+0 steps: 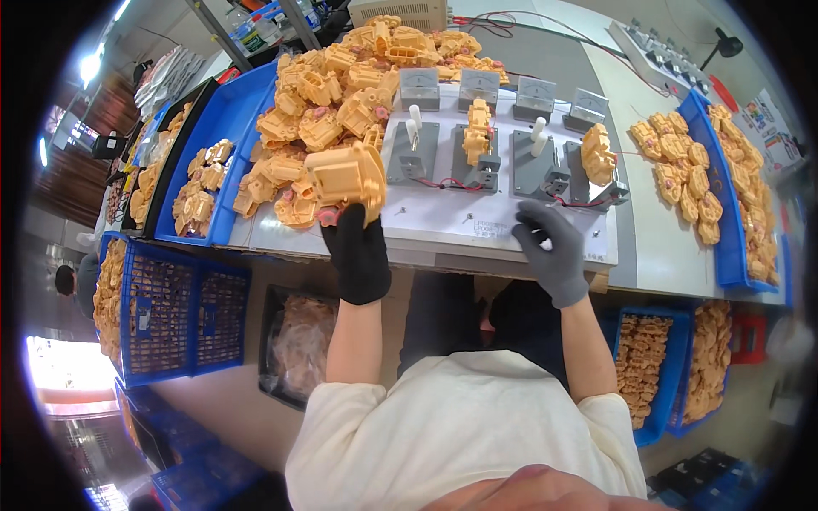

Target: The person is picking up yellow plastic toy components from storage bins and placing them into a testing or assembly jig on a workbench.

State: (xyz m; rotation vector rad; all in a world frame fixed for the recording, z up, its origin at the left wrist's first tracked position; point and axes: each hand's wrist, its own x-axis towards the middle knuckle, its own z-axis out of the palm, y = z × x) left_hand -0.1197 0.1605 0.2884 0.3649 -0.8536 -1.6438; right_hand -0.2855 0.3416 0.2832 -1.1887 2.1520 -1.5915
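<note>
My left hand (361, 255), in a black glove, is closed on a pale orange plastic housing (345, 175) and holds it up in front of a heap of similar housings (332, 94). In a grey glove, my right hand (552, 247) hovers over the front of a white test board (452, 230), fingers loosely bent and apart, with nothing visible in them. Several grey clamp fixtures (412, 155) with red wires stand on the board. One housing (478, 128) sits upright in a middle fixture, and another housing (598, 155) sits in the rightmost one.
Small panel meters (534, 98) line the board's back edge. Blue trays of housings flank the bench: a left tray (223, 223) and a right tray (722, 213). Loose housings (679, 170) lie on the right. Below are a blue crate (183, 264), a black bin (274, 341) and a blue bin (676, 375).
</note>
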